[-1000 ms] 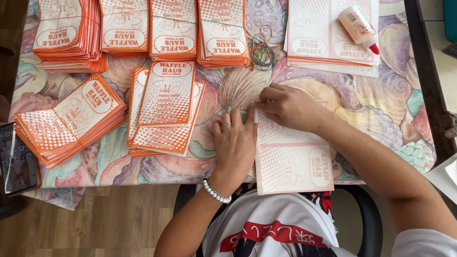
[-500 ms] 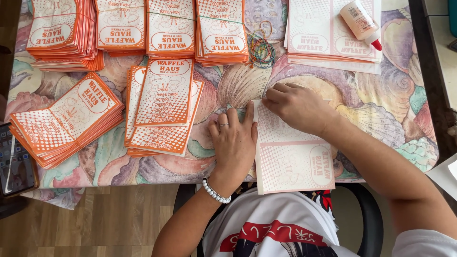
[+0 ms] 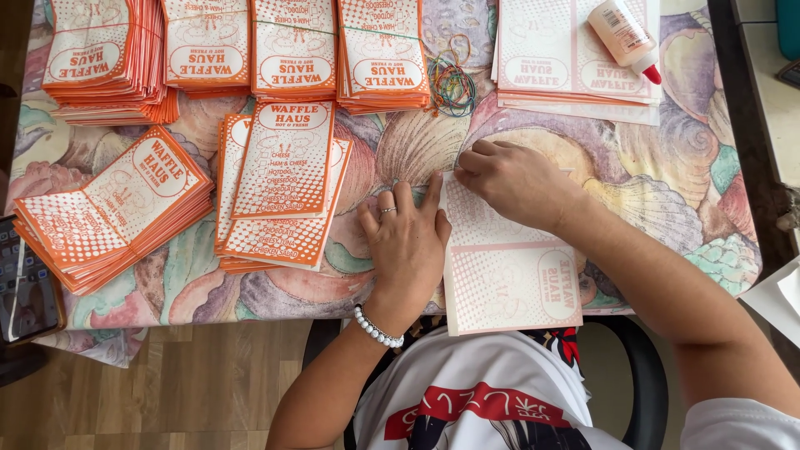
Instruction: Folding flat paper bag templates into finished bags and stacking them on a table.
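- Head view: I am sitting at a table (image 3: 667,208) covered in a shell-patterned cloth, looking down on both my hands.
- I am laying my left hand (image 3: 408,242) flat, fingers spread a little, with its edge pressing on the left side of a pale printed paper sheet (image 3: 508,283).
- That sheet is lying face down at the near edge of the table, right in front of me, its lower end hanging slightly over the edge.
- I am curling my right hand (image 3: 517,179) over the sheet's top edge, fingertips pressing together on the paper there; whether they are pinching a fold I cannot tell.
- A loose pile of orange-and-white paper bags (image 3: 279,179) is sitting just left of my left hand, and another fanned pile (image 3: 108,208) is lying farther left.
- Bundled stacks of the same bags (image 3: 292,50) are lining the far side, with rubber bands (image 3: 450,83) beside them.
- A glue bottle (image 3: 625,37) is resting on a stack of flat sheets (image 3: 550,58) beyond my right hand.
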